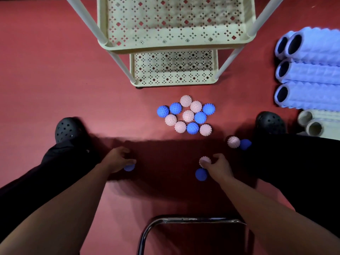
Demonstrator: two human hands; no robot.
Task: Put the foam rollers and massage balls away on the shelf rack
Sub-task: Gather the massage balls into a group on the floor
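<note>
Low over the red floor, my left hand (117, 159) grips a blue spiky massage ball (129, 167). My right hand (219, 165) grips a pink spiky ball (204, 161), and another blue ball (201, 174) lies on the floor just below it. A cluster of several blue and pink balls (187, 115) sits ahead, in front of the cream shelf rack (174, 45). Beside my right leg lie one pink ball (233, 142) and one blue ball (245, 144). Several pale blue foam rollers (311, 74) are stacked at the right.
My black clogs stand at the left (68, 128) and right (270, 123). Cream rollers (314, 124) lie at the right edge. A metal chair frame (191, 220) is right below me. The rack's perforated lower tray (174, 68) shows beneath its upper tray.
</note>
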